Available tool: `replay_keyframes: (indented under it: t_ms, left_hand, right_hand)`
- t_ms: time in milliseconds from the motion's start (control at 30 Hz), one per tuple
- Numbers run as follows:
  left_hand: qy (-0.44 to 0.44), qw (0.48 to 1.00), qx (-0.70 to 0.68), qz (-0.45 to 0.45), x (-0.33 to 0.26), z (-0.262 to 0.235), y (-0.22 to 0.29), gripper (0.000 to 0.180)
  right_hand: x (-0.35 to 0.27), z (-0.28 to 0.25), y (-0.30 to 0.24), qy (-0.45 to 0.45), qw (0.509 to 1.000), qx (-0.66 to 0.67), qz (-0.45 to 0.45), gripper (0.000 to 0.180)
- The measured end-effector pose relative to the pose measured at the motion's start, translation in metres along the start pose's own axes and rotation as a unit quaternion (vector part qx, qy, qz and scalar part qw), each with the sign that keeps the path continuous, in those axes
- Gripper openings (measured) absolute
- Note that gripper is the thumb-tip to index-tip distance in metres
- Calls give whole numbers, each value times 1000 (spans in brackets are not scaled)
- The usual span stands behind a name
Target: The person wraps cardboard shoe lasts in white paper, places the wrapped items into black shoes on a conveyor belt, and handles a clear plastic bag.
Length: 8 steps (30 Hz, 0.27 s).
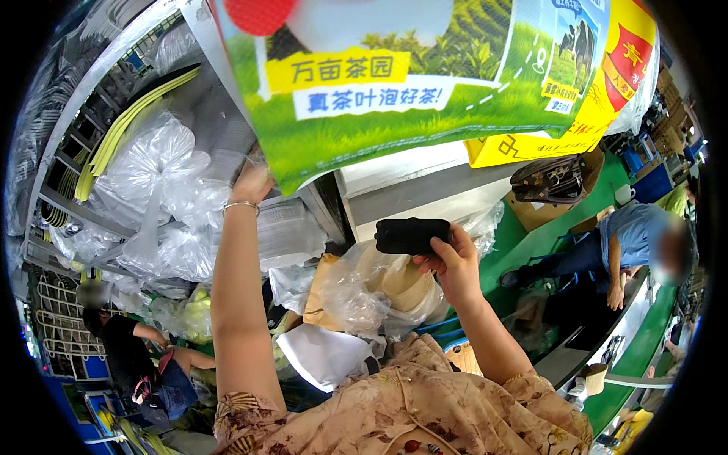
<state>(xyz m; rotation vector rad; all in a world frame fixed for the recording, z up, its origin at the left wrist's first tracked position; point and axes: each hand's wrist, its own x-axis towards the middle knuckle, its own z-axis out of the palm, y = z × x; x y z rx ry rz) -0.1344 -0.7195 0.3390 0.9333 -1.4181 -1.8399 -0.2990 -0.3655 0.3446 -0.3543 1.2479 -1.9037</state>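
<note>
My right hand point(455, 265) grips a small dark oblong object point(413, 236), flat and black, in front of my chest; its exact kind I cannot make out. Stretched forward on the left, my left hand point(252, 182) is beside the lower corner of a large green printed bag point(364, 125). Its fingers are mostly hidden there, next to clear plastic bags point(152, 155) on a metal rack. A bracelet circles the left wrist.
A yellow printed bag point(531, 144) hangs beside the green one. Below my hands lie clear plastic wrapping point(356, 296) and a white sheet point(322, 353). A cardboard box point(531, 216) holds a brown bag point(550, 182). One person point(584, 243) sits at right, another point(133, 349) at left.
</note>
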Motion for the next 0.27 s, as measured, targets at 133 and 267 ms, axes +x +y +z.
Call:
replay_keyframes:
  t_ms: [133, 267]
  left_hand:
    - [-48, 969, -238, 47, -26, 28, -2, 8]
    - [55, 955, -286, 57, -36, 33, -2, 6]
  right_hand:
    - [-1, -3, 2, 15, 999, 42, -6, 20]
    - [-10, -4, 1, 8, 998, 55, -5, 18]
